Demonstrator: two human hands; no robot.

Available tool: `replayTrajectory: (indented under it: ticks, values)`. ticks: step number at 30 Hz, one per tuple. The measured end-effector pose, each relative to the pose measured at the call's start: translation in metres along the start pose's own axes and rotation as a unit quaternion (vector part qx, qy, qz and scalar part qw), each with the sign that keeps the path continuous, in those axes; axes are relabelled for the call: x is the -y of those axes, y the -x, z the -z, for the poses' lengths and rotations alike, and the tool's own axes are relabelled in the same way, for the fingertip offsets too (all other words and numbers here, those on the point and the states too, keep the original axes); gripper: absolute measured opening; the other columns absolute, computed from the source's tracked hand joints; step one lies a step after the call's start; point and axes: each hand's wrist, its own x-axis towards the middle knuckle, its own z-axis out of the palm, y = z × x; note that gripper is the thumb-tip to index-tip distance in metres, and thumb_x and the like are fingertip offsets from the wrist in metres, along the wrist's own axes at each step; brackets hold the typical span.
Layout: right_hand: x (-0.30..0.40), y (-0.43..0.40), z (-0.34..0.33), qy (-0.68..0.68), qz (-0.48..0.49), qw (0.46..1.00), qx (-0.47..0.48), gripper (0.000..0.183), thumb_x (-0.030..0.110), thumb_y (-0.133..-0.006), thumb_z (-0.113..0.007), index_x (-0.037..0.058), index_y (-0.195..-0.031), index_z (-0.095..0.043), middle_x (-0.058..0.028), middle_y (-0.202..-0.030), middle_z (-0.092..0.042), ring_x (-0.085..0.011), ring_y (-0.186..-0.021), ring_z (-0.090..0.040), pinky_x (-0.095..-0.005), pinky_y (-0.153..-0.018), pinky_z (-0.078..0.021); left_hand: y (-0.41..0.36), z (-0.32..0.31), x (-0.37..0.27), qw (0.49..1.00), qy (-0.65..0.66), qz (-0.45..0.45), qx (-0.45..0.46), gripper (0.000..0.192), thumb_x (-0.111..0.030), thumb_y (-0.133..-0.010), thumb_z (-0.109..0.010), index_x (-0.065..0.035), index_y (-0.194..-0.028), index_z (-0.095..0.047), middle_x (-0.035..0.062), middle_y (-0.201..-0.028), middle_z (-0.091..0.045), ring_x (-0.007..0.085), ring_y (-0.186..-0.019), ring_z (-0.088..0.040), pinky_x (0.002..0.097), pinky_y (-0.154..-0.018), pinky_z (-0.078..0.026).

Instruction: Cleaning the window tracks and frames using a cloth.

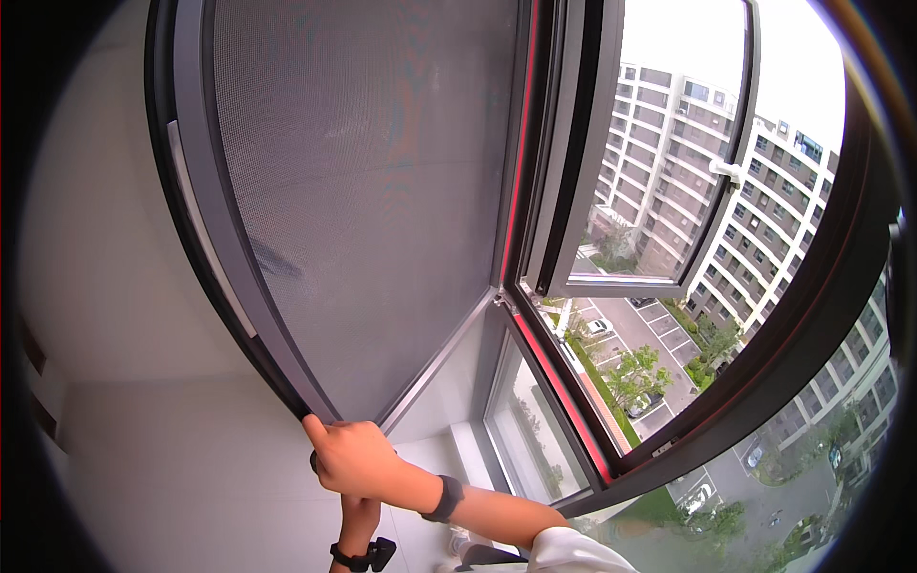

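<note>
A window screen sash with grey mesh [365,215] and a dark metal frame [276,344] stands swung inward on the left. At its lower outer corner my right hand [362,458] is closed around the frame, with a dark band on the wrist. My left hand [359,507] is just below and behind it, largely hidden; its hold cannot be made out. A dark strap with a small black device [369,555] is on the left wrist. To the right, a glazed window sash [645,289] with a white handle [725,170] is open outward.
The window frame [781,372] carries a red strip [559,387] along its inner edge. A lower glass pane [534,430] is below the opening. Outside, far below, are a parking area and trees, with apartment blocks beyond. A pale wall and tiled floor [215,487] lie left; a shoe [458,541] shows below.
</note>
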Motion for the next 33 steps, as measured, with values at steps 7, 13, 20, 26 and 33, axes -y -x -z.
replayTrajectory:
  ticks: [7, 13, 20, 26, 33]
  values:
    - [-0.016, -0.073, -0.078, 0.012, 0.064, 0.998, -0.018, 0.057, 0.005, -0.075, -0.061, -0.0021, -0.131, -0.049, -0.0150, -0.076, -0.064, -0.0304, -0.062, -0.063, -0.0395, -0.052, -0.0498, -0.052, 0.073, 0.064, 0.983, -0.058, -0.052, -0.164, 0.038, -0.016, -0.100, -0.056, 0.0018, -0.134, -0.050, 0.0095, -0.132, -0.057, 0.0161, -0.120, -0.053, 0.0310, -0.099, -0.044]
    - [-0.010, -0.104, -0.090, 0.052, 0.087, 0.994, 0.036, 0.070, 0.010, -0.077, -0.064, 0.0018, -0.144, -0.044, -0.0154, -0.085, -0.067, -0.0294, -0.071, -0.066, -0.0377, -0.059, -0.0527, -0.091, 0.119, 0.069, 0.975, -0.099, -0.022, -0.195, 0.037, -0.014, -0.101, -0.055, 0.0012, -0.134, -0.049, 0.0095, -0.133, -0.056, 0.0157, -0.120, -0.053, 0.0309, -0.098, -0.044]
    - [-0.076, -0.109, -0.102, -0.039, -0.048, 0.995, -0.082, 0.027, 0.009, -0.078, -0.064, 0.0038, -0.099, -0.048, -0.0123, -0.076, -0.063, -0.0325, -0.068, -0.065, -0.0435, -0.054, -0.0515, -0.110, 0.128, 0.085, 0.977, -0.010, -0.025, -0.212, 0.033, -0.003, -0.100, -0.051, 0.0010, -0.133, -0.050, 0.0085, -0.129, -0.059, 0.0148, -0.108, -0.057, 0.0293, -0.091, -0.046]
    - [-0.123, -0.111, -0.140, -0.061, -0.074, 0.991, -0.093, 0.025, 0.006, -0.078, -0.060, 0.0057, -0.102, -0.051, -0.0129, -0.074, -0.062, -0.0345, -0.067, -0.064, -0.0449, -0.052, -0.0491, -0.128, 0.155, 0.159, 0.980, -0.012, -0.017, -0.196, 0.034, 0.008, -0.094, -0.044, 0.0052, -0.127, -0.053, 0.0099, -0.123, -0.063, 0.0175, -0.107, -0.060, 0.0295, -0.088, -0.048]
    - [-0.166, -0.107, -0.193, -0.121, -0.114, 0.975, -0.148, 0.019, 0.003, -0.076, -0.057, 0.0084, -0.094, -0.057, -0.0125, -0.079, -0.063, -0.0360, -0.071, -0.064, -0.0447, -0.059, -0.0513, -0.176, 0.147, 0.214, 0.976, 0.005, -0.079, -0.202, 0.034, 0.012, -0.088, -0.049, 0.0009, -0.120, -0.051, 0.0109, -0.128, -0.051, 0.0238, -0.121, -0.051, 0.0387, -0.105, -0.041]
